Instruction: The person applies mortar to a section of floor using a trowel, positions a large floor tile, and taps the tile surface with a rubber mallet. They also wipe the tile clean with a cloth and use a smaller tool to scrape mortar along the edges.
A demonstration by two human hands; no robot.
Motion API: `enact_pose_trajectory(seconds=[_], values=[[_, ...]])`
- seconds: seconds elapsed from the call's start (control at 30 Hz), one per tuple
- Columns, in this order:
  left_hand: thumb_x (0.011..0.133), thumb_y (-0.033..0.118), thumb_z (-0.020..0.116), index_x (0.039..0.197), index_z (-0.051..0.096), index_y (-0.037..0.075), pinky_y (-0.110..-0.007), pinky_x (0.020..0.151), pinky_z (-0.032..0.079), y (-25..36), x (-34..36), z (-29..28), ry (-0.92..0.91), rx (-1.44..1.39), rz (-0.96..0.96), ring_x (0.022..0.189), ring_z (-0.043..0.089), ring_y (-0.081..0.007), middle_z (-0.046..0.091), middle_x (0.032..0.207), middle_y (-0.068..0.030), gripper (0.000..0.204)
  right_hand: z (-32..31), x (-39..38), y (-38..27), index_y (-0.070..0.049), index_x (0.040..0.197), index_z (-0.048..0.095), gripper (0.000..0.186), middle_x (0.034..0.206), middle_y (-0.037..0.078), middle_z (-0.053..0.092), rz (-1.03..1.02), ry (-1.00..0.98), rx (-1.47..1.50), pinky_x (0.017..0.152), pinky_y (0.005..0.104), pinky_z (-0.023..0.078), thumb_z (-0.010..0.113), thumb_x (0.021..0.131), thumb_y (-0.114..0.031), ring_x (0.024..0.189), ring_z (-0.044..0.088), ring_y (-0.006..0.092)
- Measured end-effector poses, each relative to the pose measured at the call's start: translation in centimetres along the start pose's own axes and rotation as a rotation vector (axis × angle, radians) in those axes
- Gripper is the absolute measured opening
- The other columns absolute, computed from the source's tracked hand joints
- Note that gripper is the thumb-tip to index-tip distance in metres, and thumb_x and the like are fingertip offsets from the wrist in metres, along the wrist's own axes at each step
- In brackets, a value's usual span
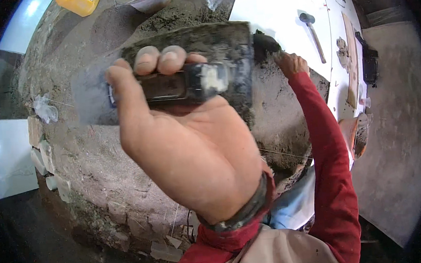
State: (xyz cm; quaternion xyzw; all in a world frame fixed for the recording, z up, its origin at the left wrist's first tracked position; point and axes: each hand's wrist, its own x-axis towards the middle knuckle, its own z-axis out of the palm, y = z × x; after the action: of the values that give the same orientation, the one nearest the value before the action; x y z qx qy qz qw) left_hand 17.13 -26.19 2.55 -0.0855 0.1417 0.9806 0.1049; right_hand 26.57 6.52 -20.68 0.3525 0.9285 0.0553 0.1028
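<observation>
Close up, my left hand is closed round the black handle of a plastering trowel, palm toward me and fingers curled over the top. Behind that hand spreads the trowel's rectangular, mortar-smeared blade, with its left end blurred. Farther off to the right, my right hand reaches out, its fingers closed at a dark, lumpy object. What this object is I cannot make out. Under both hands lies rough grey mortar, bordered at the far right by a white slab.
On the white slab rests a rubber mallet, with a wooden batten beyond it. A bucket stands by my right elbow. Far left are a yellow container and a clear plastic bag. A thin string crosses the mortar.
</observation>
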Motion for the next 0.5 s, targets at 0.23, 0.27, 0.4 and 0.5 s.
enact_pose_trajectory(seconds=[0.23,0.27,0.4,0.5], values=[[0.106,0.016,0.044,0.096,0.051,0.002,-0.038,0.091,0.045,3.2,0.6,-0.3,-0.085,0.087,0.183,0.088,0.055,-0.0180,0.055,0.090,-0.0066,0.019,-3.0,-1.2,-0.4,-0.013,0.107,0.072,0.045,0.092,0.020,0.073,-0.096,0.041,-0.027,0.077,0.0486,0.058,0.055,0.096,-0.052,0.087,0.072,0.0381],[0.106,0.017,0.044,0.096,0.052,0.002,-0.038,0.091,0.045,3.0,0.3,0.1,0.024,0.161,0.258,0.088,0.055,-0.0181,0.055,0.091,-0.0064,0.019,-3.0,-0.6,-0.5,-0.013,0.107,0.072,0.045,0.092,0.020,0.073,-0.096,0.047,-0.032,0.077,0.0486,0.058,0.055,0.096,-0.052,0.087,0.072,0.0381],[0.106,0.017,0.044,0.096,0.052,0.002,-0.038,0.091,0.046,1.2,-0.2,-0.4,0.004,0.077,0.215,0.089,0.056,-0.0184,0.055,0.091,-0.0063,0.019,-2.3,0.5,0.8,-0.012,0.104,0.072,0.045,0.091,0.019,0.073,-0.082,0.012,-0.070,0.076,0.0487,0.058,0.056,0.095,-0.053,0.087,0.073,0.0369],[0.107,0.017,0.044,0.098,0.052,0.003,-0.039,0.090,0.047,1.1,0.1,-0.5,0.016,0.025,0.096,0.089,0.056,-0.0186,0.055,0.092,-0.0064,0.019,-3.1,-0.9,1.6,-0.011,0.100,0.073,0.046,0.089,0.019,0.073,-0.060,-0.033,-0.106,0.077,0.0491,0.058,0.057,0.095,-0.053,0.084,0.073,0.0374]])
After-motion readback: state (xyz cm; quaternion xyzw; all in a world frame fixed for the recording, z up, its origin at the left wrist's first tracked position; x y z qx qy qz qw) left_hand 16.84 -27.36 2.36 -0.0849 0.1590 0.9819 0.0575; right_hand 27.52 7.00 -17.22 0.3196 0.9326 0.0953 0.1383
